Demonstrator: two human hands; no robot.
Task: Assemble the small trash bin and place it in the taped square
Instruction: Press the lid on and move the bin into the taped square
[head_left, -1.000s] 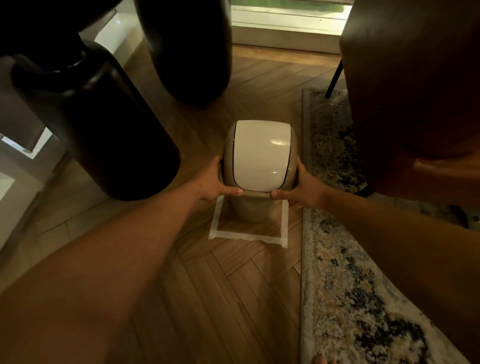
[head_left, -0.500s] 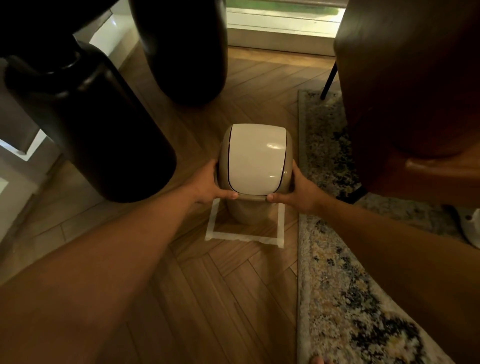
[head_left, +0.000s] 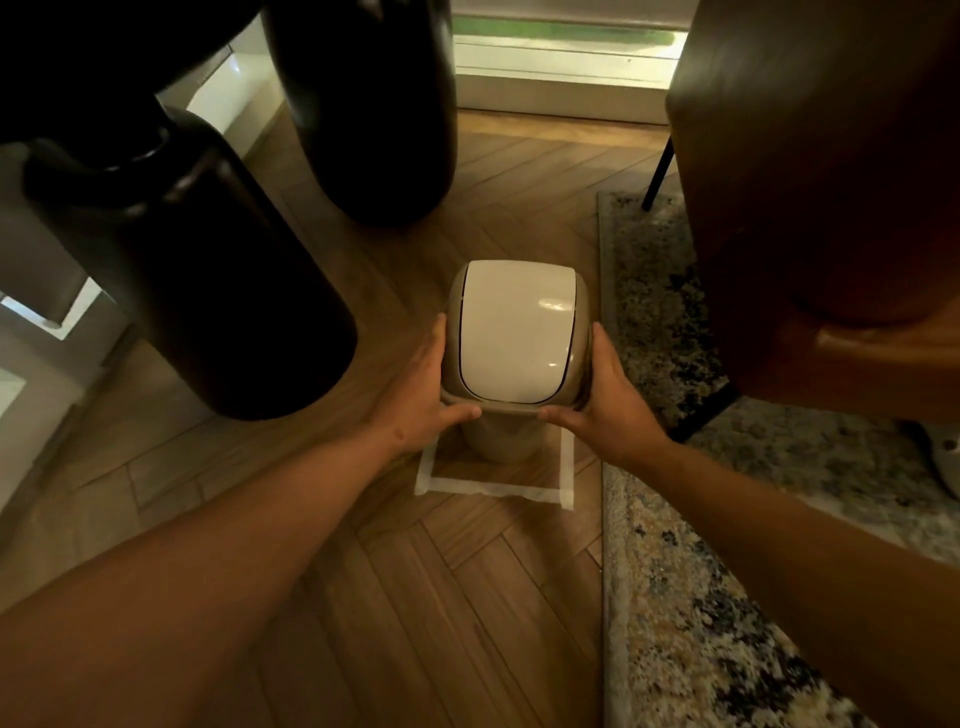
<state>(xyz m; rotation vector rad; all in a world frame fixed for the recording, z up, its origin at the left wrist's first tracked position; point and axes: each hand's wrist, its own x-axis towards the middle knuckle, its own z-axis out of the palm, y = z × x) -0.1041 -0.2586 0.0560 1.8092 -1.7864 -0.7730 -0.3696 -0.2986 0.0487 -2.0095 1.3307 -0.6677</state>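
Note:
The small beige trash bin (head_left: 517, 332) with its white swing lid fitted stands upright inside the white taped square (head_left: 493, 488) on the wooden floor. My left hand (head_left: 423, 400) grips the left side of the lid rim, thumb under its front edge. My right hand (head_left: 602, 402) grips the right side the same way. The bin's body shows below the lid between my thumbs. The far side of the tape is hidden behind the bin.
Two large dark rounded vases (head_left: 208, 280) stand to the left and behind (head_left: 363, 104). A patterned rug (head_left: 675, 597) lies along the right. A brown chair (head_left: 831, 208) with thin black legs stands at the right.
The bin and both hands have held almost the same place; the view has shifted slightly, and the bin sits a touch lower over the tape.

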